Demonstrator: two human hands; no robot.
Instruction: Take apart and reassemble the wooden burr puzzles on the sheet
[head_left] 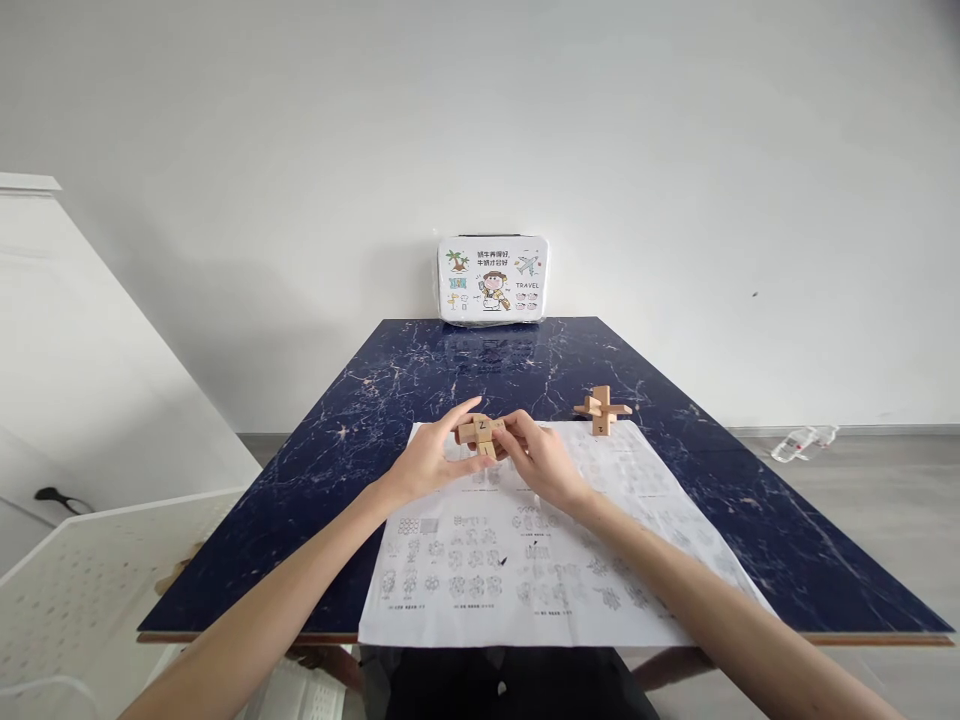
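Both my hands meet over the far part of a white instruction sheet point(525, 560) printed with small diagrams. Between them is a small wooden block puzzle point(480, 433) made of pale interlocked pieces. My left hand point(431, 458) grips its left side with the index finger stretched over the top. My right hand point(540, 458) closes on its right side. A second wooden puzzle point(602, 409), cross-shaped and assembled, stands on the table just beyond the sheet's far right corner, apart from both hands.
The sheet lies on a dark blue marbled table point(360, 420). A white illustrated box point(493, 279) stands against the wall at the far edge. A white perforated rack point(82, 590) is at my left. A plastic bottle point(804, 441) lies on the floor at right.
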